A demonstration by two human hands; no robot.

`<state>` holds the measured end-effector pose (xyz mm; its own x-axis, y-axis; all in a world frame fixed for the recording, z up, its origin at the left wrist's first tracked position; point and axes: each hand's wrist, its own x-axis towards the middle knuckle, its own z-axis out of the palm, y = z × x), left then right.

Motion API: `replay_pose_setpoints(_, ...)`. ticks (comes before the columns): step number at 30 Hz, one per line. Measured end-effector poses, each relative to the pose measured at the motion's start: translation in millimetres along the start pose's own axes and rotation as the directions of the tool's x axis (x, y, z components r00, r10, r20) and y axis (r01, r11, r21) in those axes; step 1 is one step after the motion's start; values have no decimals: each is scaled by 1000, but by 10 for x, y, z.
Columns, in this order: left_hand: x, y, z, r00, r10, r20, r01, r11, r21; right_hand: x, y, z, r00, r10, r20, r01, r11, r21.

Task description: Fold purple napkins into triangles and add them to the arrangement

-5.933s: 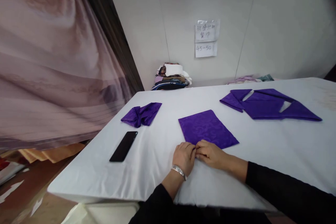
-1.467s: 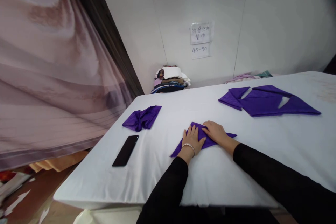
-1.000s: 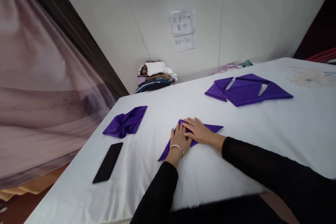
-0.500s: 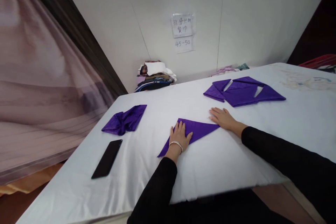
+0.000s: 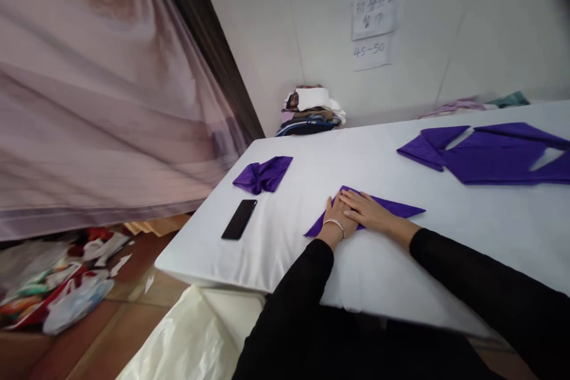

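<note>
A purple napkin (image 5: 396, 206) folded into a triangle lies on the white tablecloth (image 5: 285, 261) in front of me. Pressed flat on its left part is my left hand (image 5: 341, 217), with a bracelet at the wrist. My right hand (image 5: 367, 212) lies flat too, its fingers overlapping the left hand near the napkin's top corner. Both hands have their fingers stretched out, and neither grips the cloth. The hands and wrists hide the middle of the napkin.
A knotted-looking purple napkin (image 5: 262, 175) and a black phone (image 5: 239, 219) lie to the left. More folded purple cloth (image 5: 494, 157) is at the right. Stacked clothes (image 5: 312, 111) stand by the wall. Plastic bags (image 5: 78, 303) lie on the floor beyond the table's left edge.
My right hand has moved left from the napkin's right tip onto my left hand. The view has turned left, bringing the floor and bags into sight.
</note>
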<state>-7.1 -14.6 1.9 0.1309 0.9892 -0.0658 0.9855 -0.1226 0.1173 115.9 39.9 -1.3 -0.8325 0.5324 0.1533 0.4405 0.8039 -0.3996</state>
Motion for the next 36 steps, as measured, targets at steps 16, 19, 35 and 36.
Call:
replay_pose_setpoints(16,-905,-929,-130,930,-366,-42,363,930,-63,-24,115,99,998,43,40,-39,994,-107)
replay_pose_setpoints(19,-1148,-1050,-147,862,-477,-172,439,872,-216,-38,139,116,999,10,33,-6,993,-116)
replay_pose_setpoints(35,-1233,-851,31,879,-270,-393,126,927,-354,-61,139,0,997,35,62,-30,997,-69)
replay_pose_setpoints(36,-1236,-901,45,879,-258,-401,120,933,-339,-62,119,-31,997,44,68,-40,998,-56)
